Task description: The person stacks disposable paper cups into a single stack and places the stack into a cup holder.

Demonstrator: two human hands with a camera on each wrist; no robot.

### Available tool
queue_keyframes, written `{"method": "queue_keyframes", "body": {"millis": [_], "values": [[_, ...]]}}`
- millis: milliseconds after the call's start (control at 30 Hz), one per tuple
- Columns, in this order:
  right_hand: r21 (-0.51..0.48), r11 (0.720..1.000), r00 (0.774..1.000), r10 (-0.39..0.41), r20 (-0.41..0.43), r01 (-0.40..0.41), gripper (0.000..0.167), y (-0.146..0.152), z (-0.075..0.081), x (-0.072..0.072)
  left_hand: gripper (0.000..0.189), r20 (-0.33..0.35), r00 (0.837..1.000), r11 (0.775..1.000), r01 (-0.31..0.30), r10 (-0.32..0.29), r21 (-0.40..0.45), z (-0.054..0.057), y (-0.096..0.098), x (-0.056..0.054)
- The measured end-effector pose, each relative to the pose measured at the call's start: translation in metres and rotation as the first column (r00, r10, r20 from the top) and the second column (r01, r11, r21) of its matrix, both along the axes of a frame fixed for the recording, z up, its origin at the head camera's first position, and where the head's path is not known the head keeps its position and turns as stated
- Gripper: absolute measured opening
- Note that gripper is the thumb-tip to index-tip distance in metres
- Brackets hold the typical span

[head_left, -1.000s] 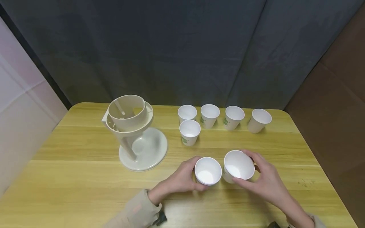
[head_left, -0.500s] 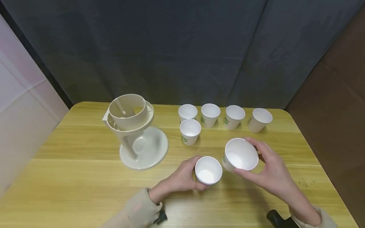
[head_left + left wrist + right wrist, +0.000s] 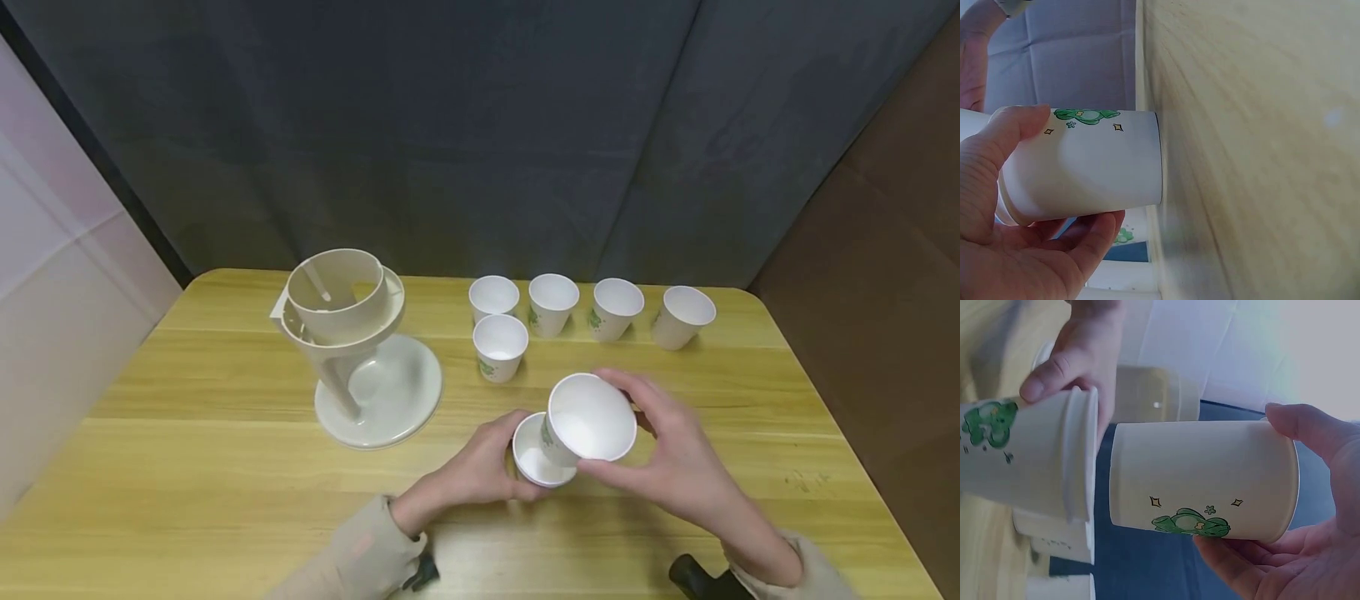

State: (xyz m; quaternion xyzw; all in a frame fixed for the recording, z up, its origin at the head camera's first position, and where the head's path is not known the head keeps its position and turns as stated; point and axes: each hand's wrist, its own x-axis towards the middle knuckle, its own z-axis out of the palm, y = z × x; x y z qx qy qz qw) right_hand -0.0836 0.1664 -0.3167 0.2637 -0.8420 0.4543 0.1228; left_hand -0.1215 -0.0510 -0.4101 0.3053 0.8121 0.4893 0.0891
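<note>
My left hand (image 3: 480, 467) grips a small stack of white paper cups (image 3: 531, 461). Two rims show close together on this stack (image 3: 1079, 456) in the right wrist view, and its base is down at the tabletop in the left wrist view. In my right hand (image 3: 678, 454) is a single paper cup (image 3: 592, 419), held near its rim between thumb and fingers. A green cartoon animal decorates its side. This cup (image 3: 1204, 475) hangs over the stack's mouth, its base facing the opening with a gap between. Part of the stack's mouth is hidden behind it.
Several paper cups stand upright at the back, including the rightmost cup (image 3: 684, 318) and a nearer cup (image 3: 500, 348). A cream plastic stand (image 3: 337, 329) with a round base (image 3: 408, 379) is at left on the wooden table (image 3: 187, 467). Dark cloth (image 3: 450, 142) hangs behind.
My right hand has lifted its cup off the table and carried it left over the stack. My left hand and its stack have stayed in place.
</note>
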Motion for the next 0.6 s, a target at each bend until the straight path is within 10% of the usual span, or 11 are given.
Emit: {"method": "queue_keyframes", "body": {"millis": [600], "values": [[0.061,0.998,0.997,0.012,0.074,-0.016,0.071,-0.015,-0.030,-0.009,0.076,-0.019,1.000,1.000,0.001,-0.001,0.006,-0.002,0.000,0.000]]}}
